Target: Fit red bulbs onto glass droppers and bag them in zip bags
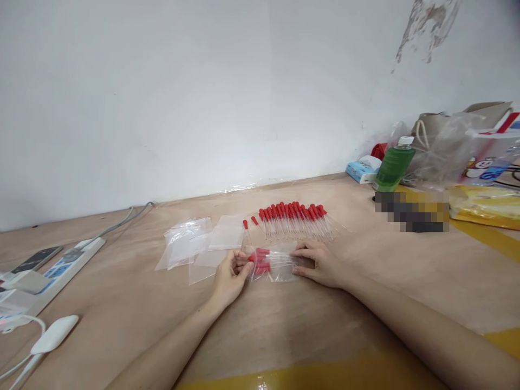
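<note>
Several droppers with red rubber bulbs and thin clear stems lie inside a clear plastic bag (pixel 283 271), bulbs toward the left. My left hand (pixel 231 275) is closed on the bag's left end, thumb and fingers pinched close to a red bulb. At the opposite end, the fingers of my right hand (pixel 320 264) grip the bag's edge. Just beyond the bag lies a dense row of red-bulbed droppers (pixel 293 210), stems pointing toward me. Two single droppers, one of them a loose dropper (pixel 245 224), lie to the left of that row.
Flat clear bags (pixel 184 244) are spread left of my hands. Farther left are a power strip (pixel 67 271), a phone (pixel 37 259) and a white plug-like device (pixel 54 333) with cables. A green bottle (pixel 394 165) and tissue pack (pixel 361 170) stand at the back right.
</note>
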A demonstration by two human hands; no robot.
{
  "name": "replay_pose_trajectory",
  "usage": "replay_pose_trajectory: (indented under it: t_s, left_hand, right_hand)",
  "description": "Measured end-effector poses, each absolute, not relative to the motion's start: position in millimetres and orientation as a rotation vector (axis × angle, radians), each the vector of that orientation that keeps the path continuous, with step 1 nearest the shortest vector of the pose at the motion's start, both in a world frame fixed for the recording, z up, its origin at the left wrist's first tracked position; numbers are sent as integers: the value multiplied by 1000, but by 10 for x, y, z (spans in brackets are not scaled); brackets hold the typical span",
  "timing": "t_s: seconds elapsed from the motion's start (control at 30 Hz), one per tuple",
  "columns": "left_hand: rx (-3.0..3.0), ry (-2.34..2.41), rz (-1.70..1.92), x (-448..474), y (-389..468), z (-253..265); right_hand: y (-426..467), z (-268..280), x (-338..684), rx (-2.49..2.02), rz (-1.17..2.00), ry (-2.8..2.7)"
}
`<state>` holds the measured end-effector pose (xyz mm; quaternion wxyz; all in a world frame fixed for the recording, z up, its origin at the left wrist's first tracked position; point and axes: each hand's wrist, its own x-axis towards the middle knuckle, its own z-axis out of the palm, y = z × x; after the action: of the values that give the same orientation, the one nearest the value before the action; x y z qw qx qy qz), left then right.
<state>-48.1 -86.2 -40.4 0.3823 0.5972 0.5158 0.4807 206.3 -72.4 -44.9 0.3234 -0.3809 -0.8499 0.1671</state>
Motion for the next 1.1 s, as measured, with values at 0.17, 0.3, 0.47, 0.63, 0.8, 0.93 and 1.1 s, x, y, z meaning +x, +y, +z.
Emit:
replay_pose_trajectory:
  t_s: [0.17, 0.3, 0.47, 0.63, 0.8, 0.93, 1.1]
  left_hand:
    - [1441, 1294, 1156, -537, -825, -443]
    - [1552, 1307, 1103, -549, -818, -445]
    - [1687, 1361, 1026, -566, -836, -427]
    - [1715, 1327, 1034, -558, -849, -395]
    - [1609, 1200, 1080, -555, -830, -424]
    - [1616, 1287, 1132, -547, -823, -461]
    - [1651, 1307, 1040, -503, -867, -455]
  right_hand:
    - [-711, -475, 2081, -1011, 383, -2198]
    - [-701, -483, 2092, -1017, 365, -2232]
    - [-704, -465, 2095, -1037, 381, -2249]
    - [-692, -466, 2110, -1016, 401, -2251]
    - [-703, -445, 2110, -986, 441, -2246]
    - [-733, -416, 2095, -1035, 441, -2214]
    - [-715, -452, 2081, -1183, 336, -2135]
